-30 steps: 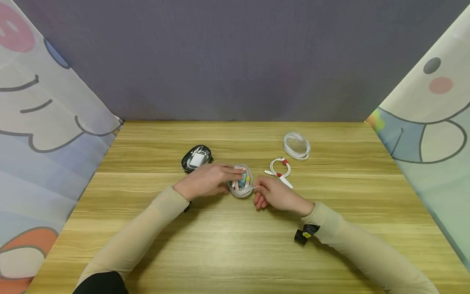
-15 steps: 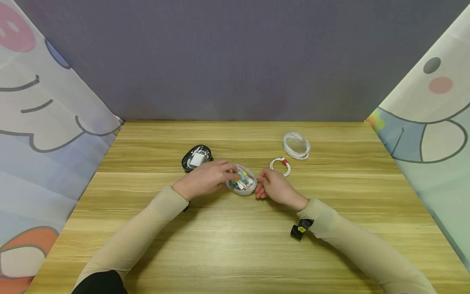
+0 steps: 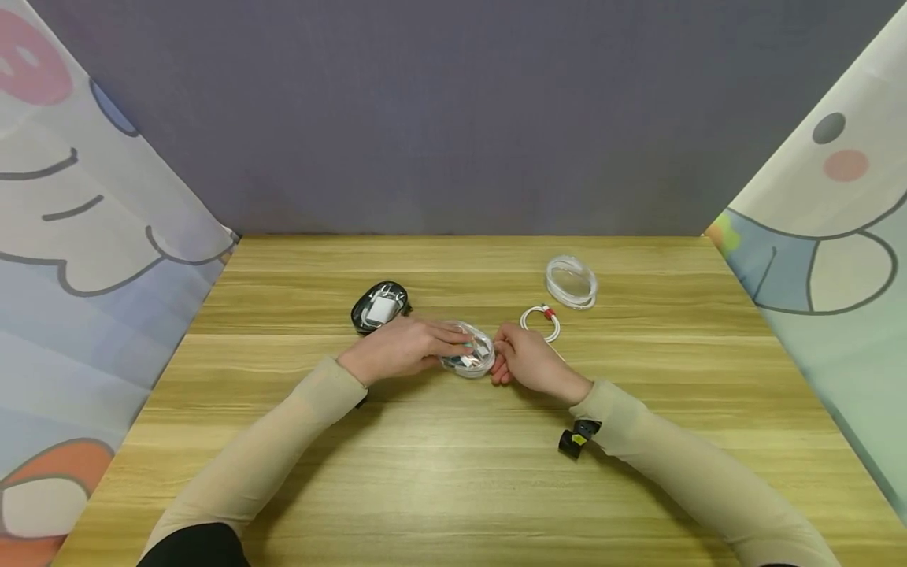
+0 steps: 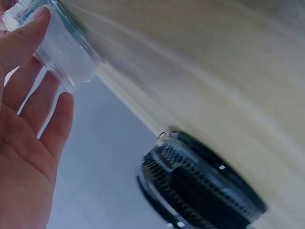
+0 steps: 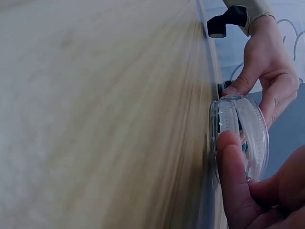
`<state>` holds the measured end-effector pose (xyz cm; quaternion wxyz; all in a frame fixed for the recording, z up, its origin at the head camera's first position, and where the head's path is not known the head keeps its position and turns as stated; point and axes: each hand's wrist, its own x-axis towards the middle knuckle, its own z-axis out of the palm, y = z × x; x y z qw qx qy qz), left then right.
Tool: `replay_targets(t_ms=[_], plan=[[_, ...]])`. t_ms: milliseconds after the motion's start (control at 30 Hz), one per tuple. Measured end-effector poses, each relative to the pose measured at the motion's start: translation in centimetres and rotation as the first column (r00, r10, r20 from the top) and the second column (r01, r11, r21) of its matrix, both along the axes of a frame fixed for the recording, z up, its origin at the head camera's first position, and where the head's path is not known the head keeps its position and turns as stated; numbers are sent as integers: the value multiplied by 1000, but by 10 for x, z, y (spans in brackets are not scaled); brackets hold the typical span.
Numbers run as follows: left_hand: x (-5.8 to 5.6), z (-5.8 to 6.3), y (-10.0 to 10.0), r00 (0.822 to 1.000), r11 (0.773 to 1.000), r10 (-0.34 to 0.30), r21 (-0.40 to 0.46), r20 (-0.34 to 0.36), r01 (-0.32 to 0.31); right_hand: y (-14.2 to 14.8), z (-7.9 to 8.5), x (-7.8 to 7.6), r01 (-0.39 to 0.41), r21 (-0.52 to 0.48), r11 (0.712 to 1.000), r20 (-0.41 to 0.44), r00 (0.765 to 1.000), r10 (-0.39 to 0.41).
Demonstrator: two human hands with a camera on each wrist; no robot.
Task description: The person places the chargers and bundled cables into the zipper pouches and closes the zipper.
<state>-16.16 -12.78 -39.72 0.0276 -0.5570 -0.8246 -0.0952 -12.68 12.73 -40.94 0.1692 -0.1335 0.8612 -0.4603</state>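
A small round clear case (image 3: pixel 484 365) with a zip edge lies mid-table, with cables and small connectors inside. My left hand (image 3: pixel 400 346) holds it from the left, fingers over the top and thumb at its side wall. In the left wrist view the thumb and fingers stand on opposite sides of the clear case (image 4: pixel 69 55). My right hand (image 3: pixel 534 364) is at the case's right edge, thumb and forefinger pinching at the zip. One finger lies along the side of the clear case (image 5: pixel 255 119) in the right wrist view.
Behind my left hand lies a black-rimmed case (image 3: pixel 357 313) with a white charger (image 3: pixel 383 310) under its clear top. A coiled white cable (image 3: pixel 525 316) with a red tie sits behind my right hand, partly hidden. Another clear round case (image 3: pixel 592 290) lies farther back.
The right hand moved slightly away from me along the case's edge, and the case turned with it. The left fingers lifted, then came back down over the top.
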Motion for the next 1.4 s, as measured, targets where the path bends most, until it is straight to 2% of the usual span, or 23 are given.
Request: replay_targets(t_ms=[167,367,600,833,1100,1400], plan=[[1,-2,3,999,999,44,8,14,-44,4,0,4,-25,-5,1000,-26,999,25],[2,-1,3,997,997,78,-3,28,-78,9,2,9,-47,-2,999,2,999,47],[2,-1,4,995,996,89,-3,34,-89,12,-2,16,-54,-53,997,54,997,56],[4,0,5,992,993,116,-9,40,-116,13,-2,22,-71,-88,994,50,996,75],[5,2,8,992,993,119,13,44,-120,12,-1,27,-85,-113,990,81,992,95],[6,3,11,986,988,154,-6,62,-154,4,-6,34,-101,-168,981,104,987,120]])
